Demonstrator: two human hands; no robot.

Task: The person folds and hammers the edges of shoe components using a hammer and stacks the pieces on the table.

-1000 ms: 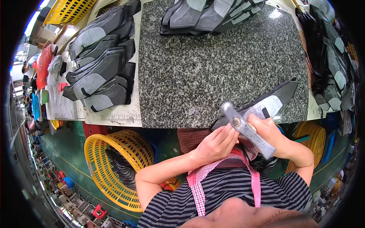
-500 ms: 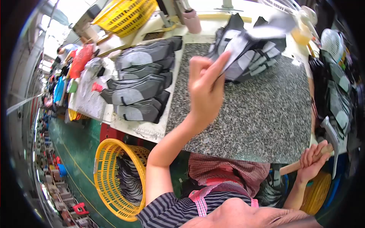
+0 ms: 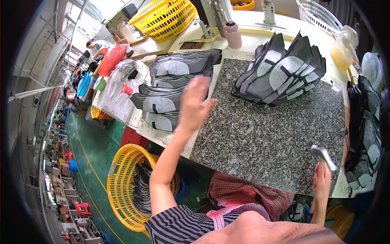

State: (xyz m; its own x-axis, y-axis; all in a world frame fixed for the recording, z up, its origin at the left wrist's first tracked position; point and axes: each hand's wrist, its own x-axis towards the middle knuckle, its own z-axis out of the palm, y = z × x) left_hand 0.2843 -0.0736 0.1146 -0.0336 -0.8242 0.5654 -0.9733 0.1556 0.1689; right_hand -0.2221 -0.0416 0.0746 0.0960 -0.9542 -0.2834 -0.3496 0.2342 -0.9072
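Note:
My left hand (image 3: pixel 196 103), slightly blurred, hangs over the right edge of the left-hand stacks of grey-and-black shoe-upper pieces (image 3: pixel 164 101). Its fingers are stretched out with the thumb apart, and nothing shows in them. My right hand (image 3: pixel 321 179) is closed around the handle of a hammer (image 3: pixel 323 156), whose curved metal head points up above the front right of the speckled stone slab (image 3: pixel 260 142). A fanned pile of the same kind of pieces (image 3: pixel 284 73) lies at the back of the slab.
More pieces (image 3: pixel 367 142) are heaped along the right edge. A yellow basket (image 3: pixel 115 191) holding dark pieces stands on the floor at left; another yellow basket (image 3: pixel 162 20) is behind. A pink container (image 3: pixel 232 35) and a bottle of yellow liquid (image 3: pixel 342 53) stand at the back.
My left hand has let go of a piece at the fanned pile and moved left toward the stacks. My right hand has brought the hammer inward, over the slab's front right.

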